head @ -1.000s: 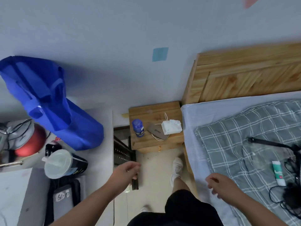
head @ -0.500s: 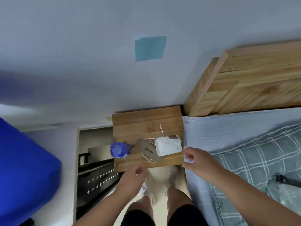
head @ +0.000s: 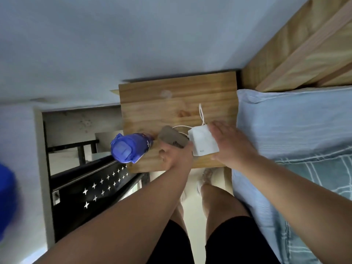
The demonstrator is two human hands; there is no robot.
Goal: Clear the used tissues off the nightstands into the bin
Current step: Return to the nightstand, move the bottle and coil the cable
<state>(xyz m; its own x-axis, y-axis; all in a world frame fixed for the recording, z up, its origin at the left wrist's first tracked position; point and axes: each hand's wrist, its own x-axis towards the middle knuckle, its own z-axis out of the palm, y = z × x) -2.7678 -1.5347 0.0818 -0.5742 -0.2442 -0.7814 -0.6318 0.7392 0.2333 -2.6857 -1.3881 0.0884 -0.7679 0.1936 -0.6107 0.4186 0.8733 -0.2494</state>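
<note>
While both hands reach over the wooden nightstand [head: 171, 103], nothing looks binned yet. The left hand [head: 176, 156] curls at the near edge under a grey flat item [head: 172, 139]; whether it grips anything I cannot tell. The right hand [head: 231, 144] lies open, fingers spread, against a white tissue packet [head: 202, 142]. A blue bottle [head: 130, 148] stands left. No loose tissues or bin are visible.

A crumpled white tissue wad [head: 203, 142] lies near the front right edge of the light wooden nightstand top [head: 177, 103].
</note>
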